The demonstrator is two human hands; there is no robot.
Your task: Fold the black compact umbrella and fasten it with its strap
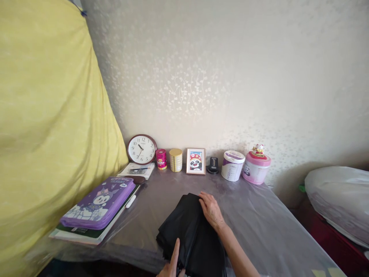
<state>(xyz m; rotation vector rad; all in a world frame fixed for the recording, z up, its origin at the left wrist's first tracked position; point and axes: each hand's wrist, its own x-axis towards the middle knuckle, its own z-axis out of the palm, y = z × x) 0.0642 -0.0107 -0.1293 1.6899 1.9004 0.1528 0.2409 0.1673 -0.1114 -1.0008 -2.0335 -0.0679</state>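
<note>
Black folded fabric bundle point(191, 231) on a covered bench point(259, 223), handled by two bare hands. The bundle lies at the near edge, its pleated layers fanning toward the person. The right hand point(211, 209) rests on its upper right margin, fingers extended and close together; whether they pinch the cloth cannot be told. The left hand point(171, 263), partly cut off by the lower border, lays a straight index finger against the near left part — the grip of its remaining fingers cannot be told. To the left, a purple case point(99, 204) rests on a green-covered book point(83, 231), with a white pen-like object point(130, 201) just beside it. Along the wall point(245, 84) stand, from left to right, a round clock point(142, 149), two small canisters point(176, 161), a framed panda picture point(196, 161), and two larger tubs point(233, 167).
</note>
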